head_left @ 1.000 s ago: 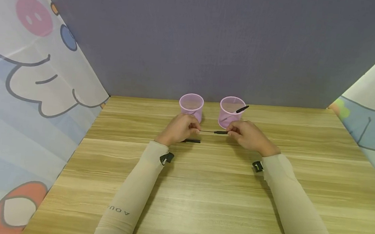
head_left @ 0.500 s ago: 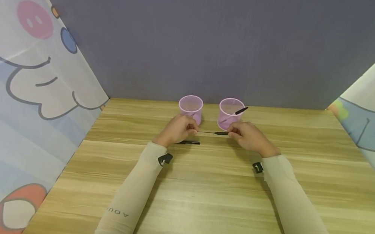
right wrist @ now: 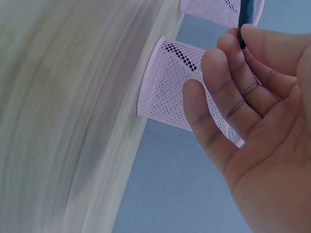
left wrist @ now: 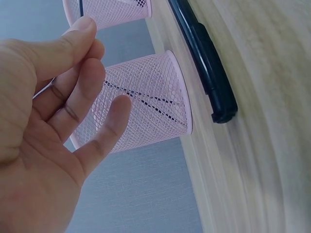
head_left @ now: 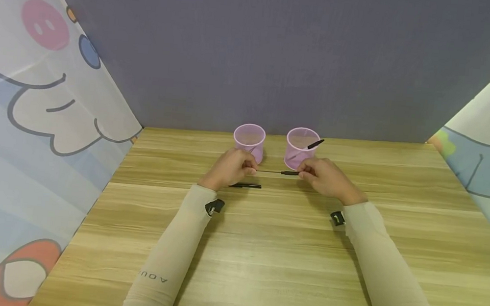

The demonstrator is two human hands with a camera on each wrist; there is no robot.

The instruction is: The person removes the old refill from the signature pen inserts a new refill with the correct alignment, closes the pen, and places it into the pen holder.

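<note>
Between my two hands stretches a thin dark rod (head_left: 270, 171) with a thicker black end (head_left: 289, 173), level over the table. My left hand (head_left: 232, 166) pinches the thin end between thumb and forefinger; in the left wrist view its other fingers are spread and loosely bent. The black end is pinched by my right hand (head_left: 324, 178), thumb against forefinger. A black pen (head_left: 246, 185) with a clip lies on the table just in front of the left hand. Behind the hands stand two pink mesh cups, the left cup (head_left: 249, 136) and the right cup (head_left: 301, 141).
Inside the left cup lean thin dark rods (left wrist: 150, 99). From the right cup a stick with a black end (head_left: 316, 143) pokes over the rim. The wooden table (head_left: 260, 272) meets a grey wall (head_left: 281, 53) behind the cups; printed cartoon panels (head_left: 43, 128) flank it.
My left hand has shifted slightly left, so more of the thin rod and of the black pen shows. The right hand has hardly moved, and both cups stay put.
</note>
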